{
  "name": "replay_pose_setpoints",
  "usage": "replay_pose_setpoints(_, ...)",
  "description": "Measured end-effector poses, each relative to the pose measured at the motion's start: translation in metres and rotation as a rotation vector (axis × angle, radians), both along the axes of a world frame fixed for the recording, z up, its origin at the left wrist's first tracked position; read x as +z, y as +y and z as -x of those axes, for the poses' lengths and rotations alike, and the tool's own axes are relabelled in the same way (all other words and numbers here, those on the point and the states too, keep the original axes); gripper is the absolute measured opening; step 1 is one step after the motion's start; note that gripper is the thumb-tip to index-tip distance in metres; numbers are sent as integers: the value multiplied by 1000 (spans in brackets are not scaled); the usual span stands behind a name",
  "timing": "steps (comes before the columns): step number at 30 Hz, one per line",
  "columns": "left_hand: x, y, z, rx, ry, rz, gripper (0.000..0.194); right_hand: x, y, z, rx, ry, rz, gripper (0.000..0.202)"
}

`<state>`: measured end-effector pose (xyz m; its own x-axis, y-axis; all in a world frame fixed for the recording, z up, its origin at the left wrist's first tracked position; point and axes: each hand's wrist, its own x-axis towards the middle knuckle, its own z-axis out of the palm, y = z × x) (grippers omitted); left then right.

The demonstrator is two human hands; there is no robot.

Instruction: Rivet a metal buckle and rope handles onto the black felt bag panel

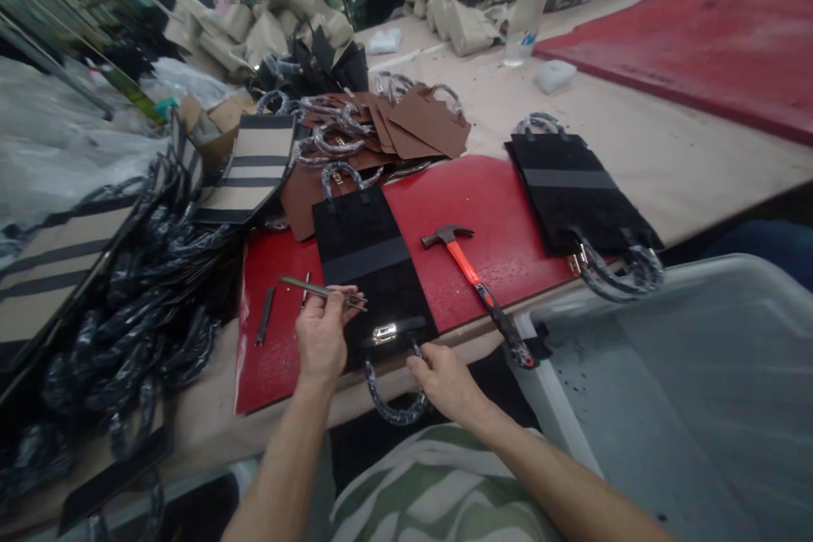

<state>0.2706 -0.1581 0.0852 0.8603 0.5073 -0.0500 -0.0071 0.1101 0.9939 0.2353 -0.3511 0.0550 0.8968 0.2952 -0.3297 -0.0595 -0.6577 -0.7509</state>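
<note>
My left hand is closed around a slim metal pronged tool, held above the black bag panel. That panel lies flat on the red board, with a gold metal clasp near its front edge. My right hand pinches the plastic-wrapped handle that hangs over the table edge. A claw hammer with an orange and black grip rests to the right. At the left of the board lie a small dark metal piece and another thin metal piece.
More black bag panels with wrapped handles lie at the right, beside a grey plastic bin. Striped panels are heaped at the left. Brown panels are piled behind the board, and a plastic bottle stands farther back.
</note>
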Motion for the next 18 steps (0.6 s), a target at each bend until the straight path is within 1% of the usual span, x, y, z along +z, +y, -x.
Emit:
replay_pose_setpoints(1, 4, 18, 2, 19, 58, -67, 38, 1, -1, -1, 6, 11, -11, 33)
replay_pose_setpoints(2, 8, 37, 6, 27, 140, -167, 38, 2, -1, -1, 12, 22, -22, 33)
replay_pose_setpoints(3, 11, 56, 11, 21, 242, -304, 37, 4, -2, -1, 19, 30, -30, 33)
replay_pose_setpoints(5, 14, 89, 23, -8, 474, -683, 33, 10, -3, 0, 35, 23, -7, 33)
replay_pose_setpoints(6, 15, 102, 30, -27, 593, -876, 33, 13, -3, 1, 45, 2, 36, 33)
replay_pose_setpoints(7, 16, 112, 36, -46, 706, -1043, 32, 17, -5, 1, 54, -34, 101, 35)
replay_pose_setpoints(8, 17, 118, 42, -65, 804, -1168, 33, 20, -7, 0, 59, -88, 177, 35)
replay_pose_setpoints(10, 17, 121, 52, -85, 910, -1316, 36, 27, -12, -5, 55, -241, 292, 32)
replay_pose_setpoints(11, 17, 118, 56, -71, 899, -1378, 38, 30, -14, -10, 53, -333, 307, 28)
replay_pose_setpoints(12, 16, 113, 58, -48, 839, -1442, 38, 32, -16, -17, 57, -423, 299, 22)
replay_pose_setpoints(13, 15, 106, 60, -35, 736, -1495, 37, 33, -18, -25, 80, -501, 276, 17)
replay_pose_setpoints(14, 12, 98, 62, -49, 603, -1525, 34, 35, -18, -33, 124, -558, 254, 18)
replay_pose_setpoints(15, 9, 88, 62, -93, 456, -1525, 29, 35, -18, -42, 190, -590, 246, 22)
replay_pose_setpoints(16, 6, 77, 62, -167, 317, -1499, 25, 36, -18, -50, 271, -602, 256, 27)
replay_pose_setpoints(18, 0, 55, 59, -349, 124, -1442, 18, 37, -15, -63, 442, -602, 319, 28)
